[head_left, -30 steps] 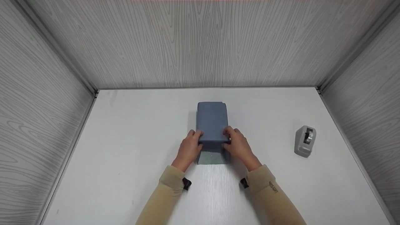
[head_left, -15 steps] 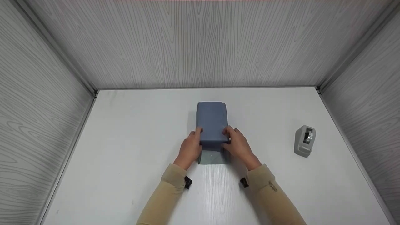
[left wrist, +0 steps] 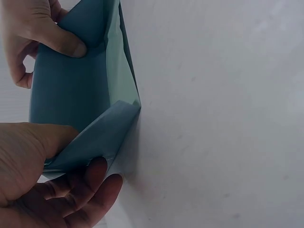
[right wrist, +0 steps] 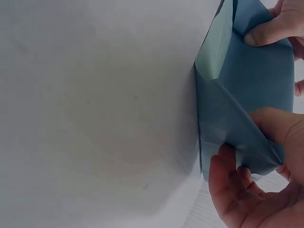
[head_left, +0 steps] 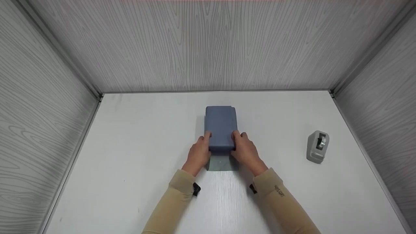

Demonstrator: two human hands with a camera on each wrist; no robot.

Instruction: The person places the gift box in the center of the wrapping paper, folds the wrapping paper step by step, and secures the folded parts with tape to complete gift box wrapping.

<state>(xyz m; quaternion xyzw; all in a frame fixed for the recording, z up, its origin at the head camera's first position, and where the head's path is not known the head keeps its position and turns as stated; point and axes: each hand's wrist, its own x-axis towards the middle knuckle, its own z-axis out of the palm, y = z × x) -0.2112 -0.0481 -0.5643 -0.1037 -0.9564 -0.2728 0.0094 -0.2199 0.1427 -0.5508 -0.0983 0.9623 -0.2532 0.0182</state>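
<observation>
A box wrapped in blue paper (head_left: 221,125) lies lengthwise on the white table. Its near end is partly folded, and a pale green flap of the wrapping paper (head_left: 222,163) extends from it towards the person. My left hand (head_left: 198,153) pinches the paper at the near left corner. In the left wrist view its thumb is inside the slanted side fold (left wrist: 102,135), with the fingers outside. On the opposite corner my right hand (head_left: 246,152) pinches the matching side fold (right wrist: 232,123), its thumb likewise inside. The box itself is hidden by the paper.
A grey tape dispenser (head_left: 318,147) with a roll in it stands at the right of the table (head_left: 146,146). Wood-grain panels (head_left: 208,45) enclose the table at the back and both sides.
The left index finger has straightened along the box's left edge. My right hand has shifted slightly left and the thumbs press in at the near end. The box stays in place.
</observation>
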